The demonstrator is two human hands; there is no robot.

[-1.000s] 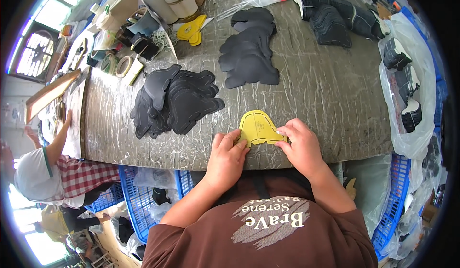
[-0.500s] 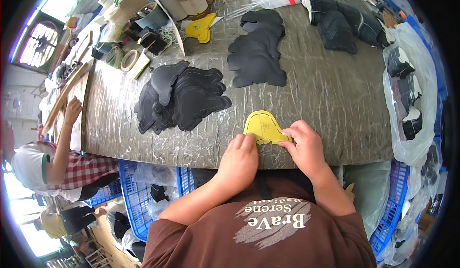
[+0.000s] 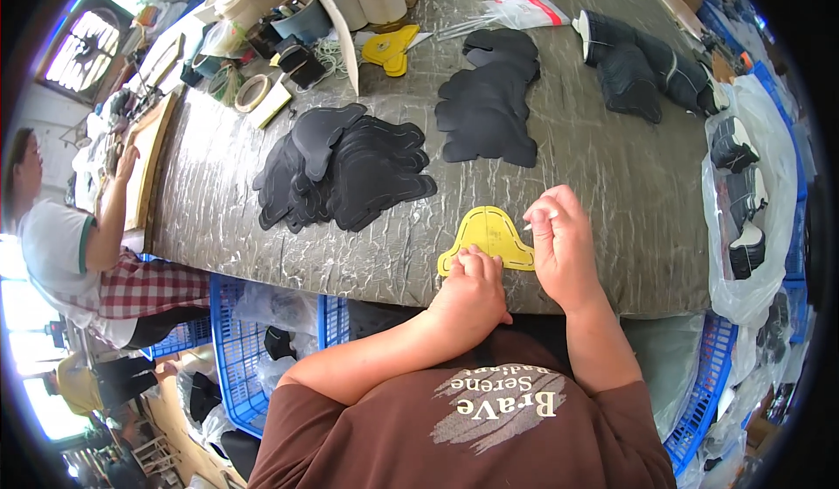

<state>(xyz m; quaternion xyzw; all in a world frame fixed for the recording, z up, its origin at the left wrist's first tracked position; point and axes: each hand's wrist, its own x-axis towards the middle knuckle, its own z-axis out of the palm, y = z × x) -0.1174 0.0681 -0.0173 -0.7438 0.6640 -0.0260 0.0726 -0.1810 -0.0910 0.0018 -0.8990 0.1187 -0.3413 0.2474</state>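
A yellow bell-shaped template (image 3: 492,234) with slots along its outline lies flat near the table's front edge. My left hand (image 3: 469,286) presses its lower left part down with bent fingers held close together. What lies under the template is hidden. Just right of it, my right hand (image 3: 566,249) is raised with fingers curled and pinched around something small and whitish, too small to name. Left of the template is a heap of black cut pieces (image 3: 371,170) with pale lines near their edges. Beyond it, more black pieces (image 3: 485,113) lie overlapping in a stack.
Another yellow template (image 3: 389,49) lies at the back, near a tape roll (image 3: 253,93) and containers. Rolled black material (image 3: 651,61) and a plastic bag (image 3: 759,218) of black bundles are at right. Blue crates (image 3: 236,358) stand below the table. A co-worker (image 3: 65,253) is at left.
My right hand has let go of the template's right edge and lifted away, up and to the right. My left hand has shifted right, further onto the template.
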